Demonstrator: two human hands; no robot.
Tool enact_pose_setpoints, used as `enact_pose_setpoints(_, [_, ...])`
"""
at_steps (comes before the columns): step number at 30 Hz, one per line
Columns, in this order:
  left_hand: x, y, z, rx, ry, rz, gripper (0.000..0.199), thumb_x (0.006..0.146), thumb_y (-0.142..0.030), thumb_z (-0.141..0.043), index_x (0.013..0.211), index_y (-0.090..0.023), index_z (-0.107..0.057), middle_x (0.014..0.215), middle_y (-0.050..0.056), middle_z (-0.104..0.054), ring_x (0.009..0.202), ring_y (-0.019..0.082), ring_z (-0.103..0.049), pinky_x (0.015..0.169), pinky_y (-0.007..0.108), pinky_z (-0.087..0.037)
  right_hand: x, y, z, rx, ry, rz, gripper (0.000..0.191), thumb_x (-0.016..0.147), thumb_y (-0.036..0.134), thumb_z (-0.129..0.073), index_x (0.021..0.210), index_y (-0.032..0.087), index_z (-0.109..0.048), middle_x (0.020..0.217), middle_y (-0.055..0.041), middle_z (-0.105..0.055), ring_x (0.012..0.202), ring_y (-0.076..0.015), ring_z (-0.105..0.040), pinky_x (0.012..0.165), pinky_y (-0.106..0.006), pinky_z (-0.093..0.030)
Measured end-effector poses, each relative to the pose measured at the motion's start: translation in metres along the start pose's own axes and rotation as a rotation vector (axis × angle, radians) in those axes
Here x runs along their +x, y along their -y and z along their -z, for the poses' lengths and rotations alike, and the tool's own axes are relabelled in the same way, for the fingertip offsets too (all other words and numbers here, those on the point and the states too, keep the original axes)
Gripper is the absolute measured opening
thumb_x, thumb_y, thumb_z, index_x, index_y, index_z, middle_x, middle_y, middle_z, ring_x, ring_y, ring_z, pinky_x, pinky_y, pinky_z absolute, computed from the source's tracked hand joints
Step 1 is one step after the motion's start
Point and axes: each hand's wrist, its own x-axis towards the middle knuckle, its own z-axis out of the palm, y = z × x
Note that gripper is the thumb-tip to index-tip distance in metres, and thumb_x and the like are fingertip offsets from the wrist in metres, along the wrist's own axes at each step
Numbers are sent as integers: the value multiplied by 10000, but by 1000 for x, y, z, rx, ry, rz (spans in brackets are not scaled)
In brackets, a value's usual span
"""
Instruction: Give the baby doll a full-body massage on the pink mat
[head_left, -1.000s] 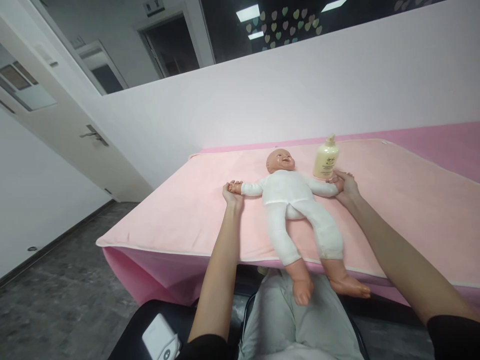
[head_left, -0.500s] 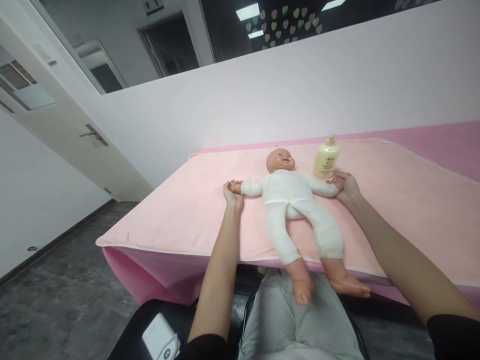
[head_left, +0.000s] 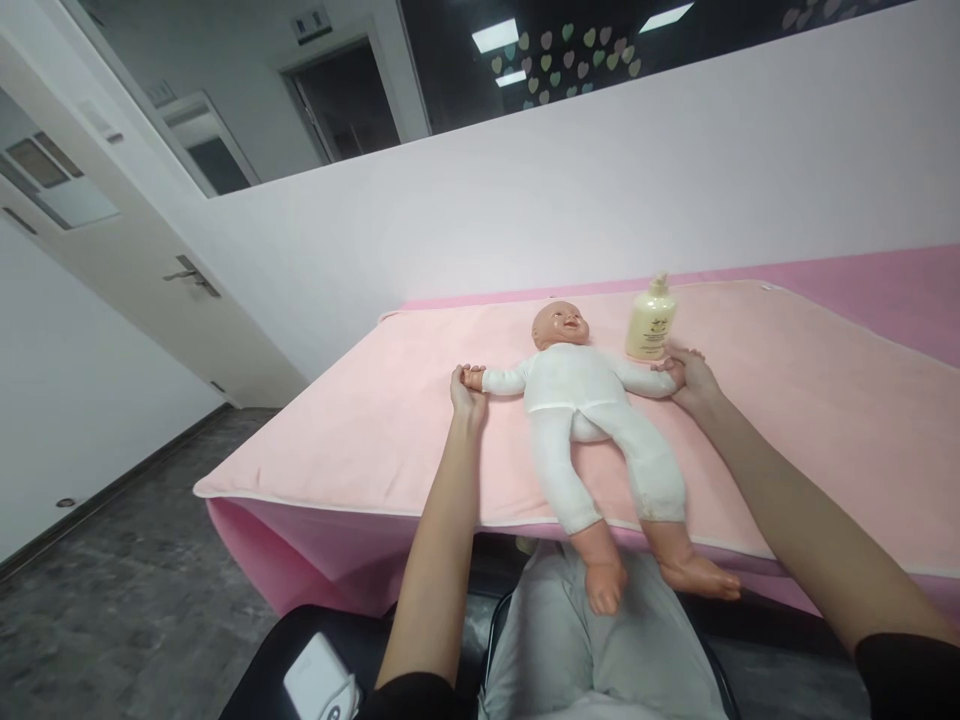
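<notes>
A baby doll (head_left: 576,378) with a white cloth body lies on its back on a pink blanket (head_left: 337,430). Its arms are spread wide, and its feet hang past the table's front edge above my lap. My left hand (head_left: 468,394) is closed around the doll's hand on the left side. On the other side, my right hand (head_left: 694,378) grips the doll's other hand, fingers wrapped round it. Just behind my right hand stands a pale yellow pump bottle (head_left: 651,320), upright on the blanket and close to my fingertips.
A white wall (head_left: 525,220) with a dark window (head_left: 600,50) above rises behind the table. At lower left, a white device with a cable (head_left: 321,676) lies on a black chair (head_left: 281,650). A closed door (head_left: 142,250) is at the left.
The view has shifted very slightly. Both hands keep the same hold on the doll's hands, and the doll and bottle stay in place.
</notes>
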Motion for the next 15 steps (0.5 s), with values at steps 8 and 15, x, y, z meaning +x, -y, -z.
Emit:
enact_pose_setpoints(8, [4, 2, 1, 35, 3, -9, 205, 841, -270, -544, 677, -184, -458, 543, -44, -485, 536, 82, -529, 691, 230, -474, -4, 2, -1, -7, 8, -5, 203, 723, 119, -596, 596, 167, -445, 452, 39, -436, 433, -81, -434, 528, -252, -539])
enact_pose_setpoints(15, [3, 1, 3, 35, -3, -80, 191, 842, -266, -498, 676, -183, -455, 551, -47, -483, 531, 75, -521, 687, 222, -463, -4, 2, 0, 3, 7, -7, 215, 725, 104, -597, 585, 173, -449, 454, 30, -436, 434, -91, -445, 521, -265, -539])
